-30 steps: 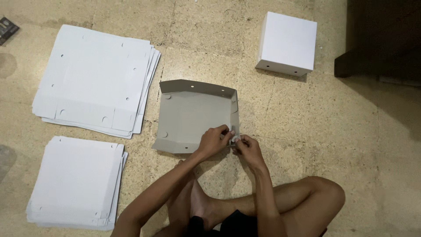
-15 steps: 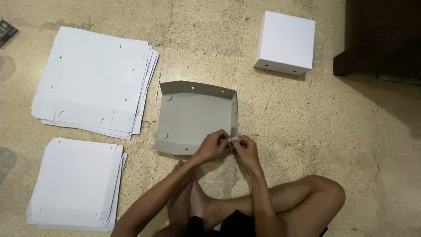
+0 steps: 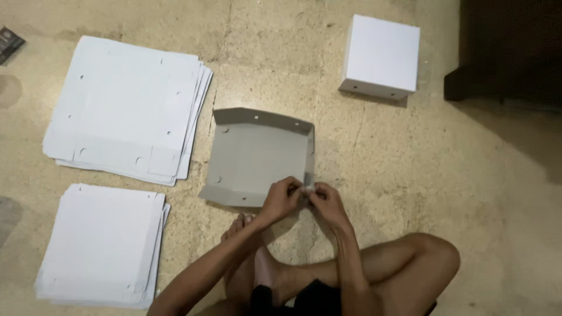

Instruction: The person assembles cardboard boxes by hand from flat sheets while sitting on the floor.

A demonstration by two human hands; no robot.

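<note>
Both forearms reach forward from the lower edge of the view and converge. The left hand (image 3: pixel 281 199) and the right hand (image 3: pixel 328 202) meet fingertip to fingertip, fingers curled inward in a pinching grip, knuckles up. The bare legs are folded cross-legged beneath the arms.

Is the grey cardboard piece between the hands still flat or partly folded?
Partly folded: the grey cardboard piece has far and right flaps standing; both hands pinch its near right corner.
</note>
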